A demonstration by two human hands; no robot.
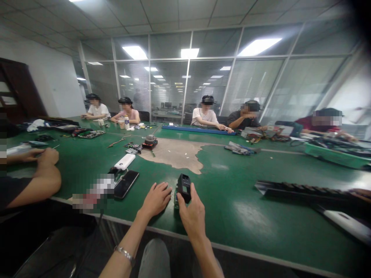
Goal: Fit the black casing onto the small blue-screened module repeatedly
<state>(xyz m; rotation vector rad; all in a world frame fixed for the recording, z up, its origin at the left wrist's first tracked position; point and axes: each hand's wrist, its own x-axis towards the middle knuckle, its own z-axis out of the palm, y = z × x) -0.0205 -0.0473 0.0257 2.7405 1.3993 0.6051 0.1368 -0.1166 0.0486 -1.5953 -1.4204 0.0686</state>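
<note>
Well, a small black box [184, 188] on a green circuit board [176, 204] sat in the right hand's [193, 218] grip.

That grip was closed around the board and the box's lower end, while the left hand [156, 200] was open, palm down and fingers spread, just beside it over the green laminate worktop [232, 204]. The piece looked light and stiff, but the board could be fragile, so the box's sides seemed the safest hold. Nothing stood between the hands and the box. A white rectangular power bank [124, 161] and a glossy black smartphone [126, 184] lay at 11 o'clock, a worn tan patch [174, 154] at 12, and a long black ridged strip [301, 193] at 3. A co-worker's hand [48, 156] rested at 10 o'clock.
</note>
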